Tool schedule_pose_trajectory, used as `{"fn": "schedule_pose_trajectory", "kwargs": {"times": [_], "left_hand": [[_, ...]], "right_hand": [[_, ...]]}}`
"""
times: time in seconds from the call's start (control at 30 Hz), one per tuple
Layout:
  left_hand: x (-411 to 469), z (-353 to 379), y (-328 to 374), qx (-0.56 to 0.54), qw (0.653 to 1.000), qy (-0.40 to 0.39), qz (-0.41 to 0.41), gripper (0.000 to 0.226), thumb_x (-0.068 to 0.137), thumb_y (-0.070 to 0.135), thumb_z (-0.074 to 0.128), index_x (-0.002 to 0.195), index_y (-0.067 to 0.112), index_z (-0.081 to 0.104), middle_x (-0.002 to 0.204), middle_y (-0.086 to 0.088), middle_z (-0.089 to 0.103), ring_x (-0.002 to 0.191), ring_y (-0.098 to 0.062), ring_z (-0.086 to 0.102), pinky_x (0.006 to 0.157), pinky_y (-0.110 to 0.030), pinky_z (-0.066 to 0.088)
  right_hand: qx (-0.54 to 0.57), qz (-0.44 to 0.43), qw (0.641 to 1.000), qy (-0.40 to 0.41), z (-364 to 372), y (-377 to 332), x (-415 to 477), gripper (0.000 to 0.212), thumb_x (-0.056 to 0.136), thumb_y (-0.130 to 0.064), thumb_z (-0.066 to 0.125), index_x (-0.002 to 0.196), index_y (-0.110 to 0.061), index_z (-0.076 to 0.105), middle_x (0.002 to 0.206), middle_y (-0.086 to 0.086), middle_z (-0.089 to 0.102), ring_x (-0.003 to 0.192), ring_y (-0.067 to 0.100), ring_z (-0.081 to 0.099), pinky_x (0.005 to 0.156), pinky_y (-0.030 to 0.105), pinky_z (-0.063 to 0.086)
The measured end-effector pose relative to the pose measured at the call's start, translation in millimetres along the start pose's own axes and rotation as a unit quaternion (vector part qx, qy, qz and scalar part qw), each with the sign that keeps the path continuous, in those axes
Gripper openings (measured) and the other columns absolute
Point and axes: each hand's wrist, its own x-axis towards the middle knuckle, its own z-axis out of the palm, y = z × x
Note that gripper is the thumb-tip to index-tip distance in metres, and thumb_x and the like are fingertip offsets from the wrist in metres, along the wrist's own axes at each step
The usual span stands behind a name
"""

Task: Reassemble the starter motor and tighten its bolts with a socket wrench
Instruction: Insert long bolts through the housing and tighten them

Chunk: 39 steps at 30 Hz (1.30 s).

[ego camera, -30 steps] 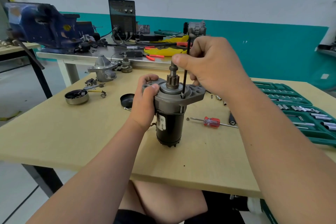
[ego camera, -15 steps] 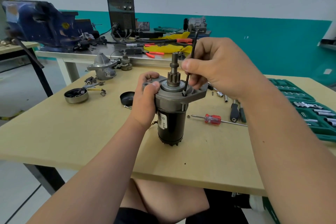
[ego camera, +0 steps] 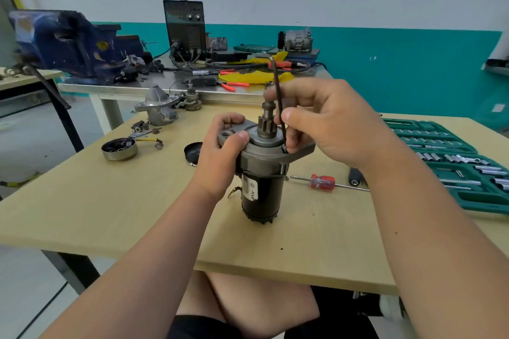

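Starter motor [ego camera: 261, 173] upright, pinion up

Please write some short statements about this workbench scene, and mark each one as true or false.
1. The starter motor stands upright on the wooden table. True.
2. The left hand holds the red-handled screwdriver. False: it grips the motor's top; the screwdriver lies on the table.
3. The right hand pinches a thin dark rod whose lower end meets the motor's flange. True.
4. The green socket case is closed. False: it lies open, with sockets showing.
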Motion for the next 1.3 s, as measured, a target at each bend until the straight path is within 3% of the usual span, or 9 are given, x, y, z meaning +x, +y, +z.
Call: {"fn": "schedule_pose_trajectory", "kwargs": {"times": [0.13, 0.27, 0.37, 0.5, 0.63, 0.8, 1.0, 1.13, 1.3], "left_hand": [[-3, -7, 20, 0.069, 0.996, -0.058, -0.016, 0.040, 0.066, 0.042, 0.059, 0.105, 0.036, 0.061, 0.111, -0.002, 0.059, 0.080, -0.001, 0.063, 0.058, -0.017, 0.049], [-5, -7, 42, 0.167, 0.982, -0.080, -0.026, 0.033, 0.070, 0.032, 0.054, 0.101, 0.037, 0.065, 0.126, -0.003, 0.055, 0.113, -0.014, 0.055, 0.082, -0.024, 0.045], [-8, 3, 60, 0.211, 0.975, -0.073, 0.011, 0.034, 0.071, 0.027, 0.048, 0.098, 0.039, 0.066, 0.124, 0.011, 0.056, 0.108, 0.004, 0.053, 0.082, -0.015, 0.044], [-8, 13, 74, 0.301, 0.949, -0.089, 0.024, 0.040, 0.074, 0.035, 0.047, 0.113, 0.032, 0.057, 0.103, 0.014, 0.064, 0.099, -0.010, 0.060, 0.079, -0.029, 0.051], [-7, 17, 71, 0.359, 0.929, -0.078, 0.049, 0.056, 0.079, 0.058, 0.067, 0.123, 0.035, 0.042, 0.097, 0.021, 0.055, 0.089, 0.003, 0.055, 0.066, -0.013, 0.042], [-8, 22, 70, 0.309, 0.945, -0.056, 0.094, 0.067, 0.084, 0.044, 0.072, 0.133, 0.047, 0.027, 0.105, 0.021, 0.052, 0.089, 0.004, 0.059, 0.069, -0.015, 0.049], [-13, 34, 64, 0.311, 0.941, -0.022, 0.135, 0.016, 0.085, 0.025, 0.069, 0.088, 0.032, 0.055, 0.094, 0.018, 0.051, 0.090, -0.001, 0.053, 0.070, -0.022, 0.044], [-15, 33, 61, 0.284, 0.950, -0.005, 0.132, 0.023, 0.085, 0.021, 0.073, 0.067, 0.018, 0.059, 0.096, 0.009, 0.056, 0.087, -0.004, 0.056, 0.069, -0.013, 0.043], [-20, 27, 64, 0.320, 0.934, -0.069, 0.146, 0.011, 0.093, 0.029, 0.065, 0.093, 0.025, 0.076, 0.120, 0.012, 0.050, 0.094, 0.010, 0.051, 0.075, -0.007, 0.038]], "right_hand": [[0.025, -0.004, 0.999, 0.038, 0, 12, -10, 0.024, 0.084, -0.016, 0.057, 0.086, -0.035, 0.072, 0.069, 0.003, 0.068, 0.055, 0.015, 0.065, 0.055, 0.027, 0.055], [0.071, -0.002, 0.994, 0.086, 5, 20, -21, 0.023, 0.080, -0.022, 0.059, 0.083, -0.039, 0.073, 0.063, 0.001, 0.065, 0.052, 0.015, 0.062, 0.054, 0.027, 0.054], [0.083, -0.005, 0.990, 0.111, 11, 21, -24, 0.015, 0.076, -0.030, 0.062, 0.084, -0.040, 0.071, 0.065, -0.001, 0.065, 0.056, 0.014, 0.064, 0.057, 0.028, 0.055], [0.051, -0.013, 0.991, 0.122, 14, 17, -17, 0.021, 0.082, -0.024, 0.060, 0.080, -0.043, 0.069, 0.056, -0.005, 0.061, 0.051, 0.011, 0.060, 0.056, 0.025, 0.053], [0.000, -0.012, 0.993, 0.120, 8, 15, -7, 0.014, 0.086, -0.021, 0.062, 0.080, -0.033, 0.066, 0.054, -0.007, 0.061, 0.046, 0.009, 0.057, 0.050, 0.023, 0.050], [-0.066, 0.002, 0.993, 0.097, 3, 10, 1, 0.015, 0.087, -0.020, 0.067, 0.075, -0.023, 0.060, 0.056, -0.004, 0.062, 0.042, 0.008, 0.054, 0.043, 0.023, 0.048], [-0.162, 0.004, 0.983, 0.087, 3, -1, 5, 0.018, 0.085, -0.027, 0.067, 0.073, -0.017, 0.059, 0.057, -0.008, 0.057, 0.049, 0.001, 0.054, 0.042, 0.016, 0.045], [-0.187, 0.006, 0.980, 0.066, -3, -11, 2, 0.015, 0.088, -0.031, 0.065, 0.076, -0.025, 0.058, 0.061, -0.009, 0.057, 0.052, 0.001, 0.053, 0.049, 0.021, 0.048], [-0.111, 0.016, 0.992, 0.049, -15, -19, -4, 0.017, 0.095, -0.019, 0.058, 0.084, -0.030, 0.066, 0.050, -0.012, 0.056, 0.048, 0.003, 0.052, 0.048, 0.020, 0.050]]}}
